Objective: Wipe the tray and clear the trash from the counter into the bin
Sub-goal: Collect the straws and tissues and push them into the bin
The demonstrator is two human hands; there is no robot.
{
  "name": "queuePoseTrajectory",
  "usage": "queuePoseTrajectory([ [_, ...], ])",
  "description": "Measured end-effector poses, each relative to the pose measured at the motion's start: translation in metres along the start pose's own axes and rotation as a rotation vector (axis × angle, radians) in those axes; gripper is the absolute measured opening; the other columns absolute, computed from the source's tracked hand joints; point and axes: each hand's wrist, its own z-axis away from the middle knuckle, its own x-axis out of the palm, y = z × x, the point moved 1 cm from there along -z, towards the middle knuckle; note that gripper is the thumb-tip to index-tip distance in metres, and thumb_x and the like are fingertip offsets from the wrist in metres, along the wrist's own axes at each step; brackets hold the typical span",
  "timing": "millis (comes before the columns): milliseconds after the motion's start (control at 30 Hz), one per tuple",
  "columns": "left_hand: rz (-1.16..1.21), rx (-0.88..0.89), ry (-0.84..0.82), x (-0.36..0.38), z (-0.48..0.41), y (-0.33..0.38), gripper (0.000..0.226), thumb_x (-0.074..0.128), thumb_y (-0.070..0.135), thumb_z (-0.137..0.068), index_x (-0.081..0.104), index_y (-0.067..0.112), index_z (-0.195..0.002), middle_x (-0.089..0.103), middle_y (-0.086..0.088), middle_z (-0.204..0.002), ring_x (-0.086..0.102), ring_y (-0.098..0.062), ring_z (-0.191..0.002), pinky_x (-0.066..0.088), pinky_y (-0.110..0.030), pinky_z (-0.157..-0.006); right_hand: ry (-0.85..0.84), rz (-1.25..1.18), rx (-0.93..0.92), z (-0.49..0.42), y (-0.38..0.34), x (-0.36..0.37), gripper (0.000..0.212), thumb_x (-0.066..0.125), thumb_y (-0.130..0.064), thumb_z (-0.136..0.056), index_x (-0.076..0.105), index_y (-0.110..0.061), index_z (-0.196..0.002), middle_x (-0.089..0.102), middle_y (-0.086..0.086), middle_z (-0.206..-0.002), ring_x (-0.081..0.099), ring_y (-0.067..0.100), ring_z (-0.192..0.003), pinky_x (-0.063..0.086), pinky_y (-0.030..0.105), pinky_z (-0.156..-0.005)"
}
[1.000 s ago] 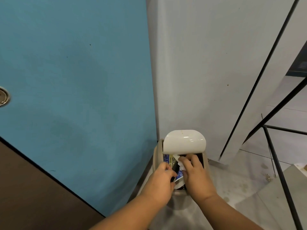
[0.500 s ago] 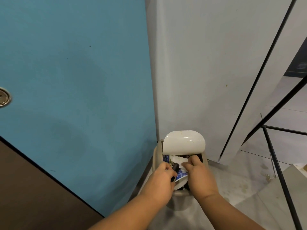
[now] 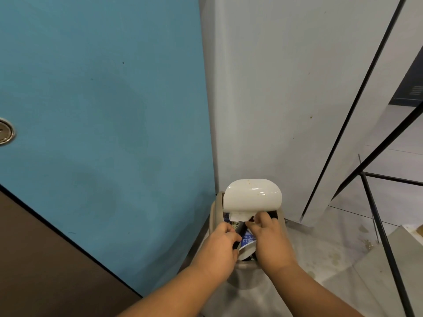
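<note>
A beige bin (image 3: pixel 217 211) stands on the floor in the corner, its white lid (image 3: pixel 253 195) swung up. Both my hands are over its mouth. My left hand (image 3: pixel 220 248) grips a blue and white paper cup (image 3: pixel 247 244) lying on its side in the opening. My right hand (image 3: pixel 269 239) is on the cup's other side, its fingers curled against the cup and reaching toward a crumpled white tissue (image 3: pixel 240 216) just under the lid. Whether the right fingers pinch the tissue is unclear. The bin's inside is mostly hidden by my hands.
A blue door (image 3: pixel 103 133) with a metal lock plate (image 3: pixel 5 133) is on the left, a grey wall (image 3: pixel 274 88) behind the bin. A black metal frame (image 3: pixel 377 225) stands at the right over a stained floor (image 3: pixel 332 255).
The white tissue has moved from between my hands up to the lid's edge. My right hand has shifted slightly up and right; the cup stays in the opening.
</note>
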Motion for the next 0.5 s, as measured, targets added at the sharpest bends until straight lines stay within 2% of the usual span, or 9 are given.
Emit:
queuePoseTrajectory([
  [67, 0.006, -0.005, 0.003, 0.000, 0.000, 0.000, 0.036, 0.057, 0.014, -0.090, 0.058, 0.018, -0.125, 0.044, 0.007, -0.127, 0.052, -0.012, -0.110, 0.040, -0.019, -0.101, 0.011, -0.231, 0.059, 0.000, -0.005, -0.009, 0.034, 0.051, 0.002, -0.083, 0.061, -0.019, -0.108, 0.046, 0.004, -0.106, 0.048, 0.023, -0.089, 0.045, 0.033, -0.076],
  [133, 0.011, -0.011, 0.002, 0.000, 0.000, 0.001, 0.036, 0.056, 0.014, -0.090, 0.058, 0.019, -0.126, 0.043, 0.007, -0.127, 0.052, -0.011, -0.111, 0.040, -0.019, -0.101, 0.060, -0.578, 0.221, -0.001, -0.011, -0.019, 0.021, 0.049, 0.001, -0.087, 0.057, -0.019, -0.084, 0.046, -0.001, -0.089, 0.047, 0.020, -0.080, 0.042, 0.032, -0.072],
  [200, 0.011, -0.010, 0.005, 0.000, 0.000, 0.001, 0.036, 0.056, 0.013, -0.090, 0.058, 0.019, -0.126, 0.043, 0.007, -0.127, 0.051, -0.011, -0.111, 0.040, -0.019, -0.101, 0.085, -0.748, 0.282, -0.002, -0.010, -0.019, 0.016, 0.049, -0.005, -0.090, 0.054, -0.016, -0.079, 0.045, -0.006, -0.079, 0.047, 0.016, -0.075, 0.041, 0.027, -0.068],
  [267, 0.015, -0.008, 0.010, 0.000, 0.001, 0.001, 0.036, 0.056, 0.013, -0.090, 0.058, 0.019, -0.125, 0.044, 0.008, -0.127, 0.051, -0.010, -0.111, 0.039, -0.018, -0.100, 0.002, -0.590, 0.213, -0.002, -0.008, -0.014, 0.012, 0.047, -0.005, -0.091, 0.057, -0.012, -0.089, 0.050, -0.006, -0.088, 0.048, 0.014, -0.078, 0.039, 0.023, -0.067],
  [367, 0.014, -0.003, 0.017, 0.000, 0.001, 0.001, 0.036, 0.057, 0.013, -0.090, 0.058, 0.019, -0.125, 0.044, 0.008, -0.127, 0.051, -0.009, -0.111, 0.039, -0.017, -0.100, -0.118, -0.272, 0.084, -0.002, -0.004, -0.003, 0.032, 0.046, -0.007, -0.094, 0.054, -0.013, -0.124, 0.047, 0.000, -0.127, 0.051, 0.016, -0.111, 0.042, 0.021, -0.092],
  [433, 0.014, 0.001, 0.018, 0.000, 0.001, 0.001, 0.036, 0.057, 0.014, -0.090, 0.058, 0.019, -0.125, 0.044, 0.008, -0.128, 0.051, -0.010, -0.112, 0.039, -0.018, -0.101, -0.153, -0.188, 0.071, -0.003, -0.003, 0.000, 0.043, 0.040, -0.019, -0.099, 0.039, -0.015, -0.142, 0.035, -0.001, -0.147, 0.036, 0.016, -0.135, 0.030, 0.023, -0.109],
  [500, 0.013, 0.005, 0.017, 0.000, 0.002, 0.000, 0.037, 0.057, 0.014, -0.090, 0.058, 0.019, -0.126, 0.043, 0.008, -0.128, 0.050, -0.010, -0.113, 0.037, -0.016, -0.100, -0.225, -0.089, 0.023, -0.004, -0.004, 0.001, 0.051, 0.032, -0.031, -0.102, 0.024, -0.015, -0.149, 0.021, 0.001, -0.156, 0.016, 0.016, -0.145, 0.014, 0.027, -0.117],
])
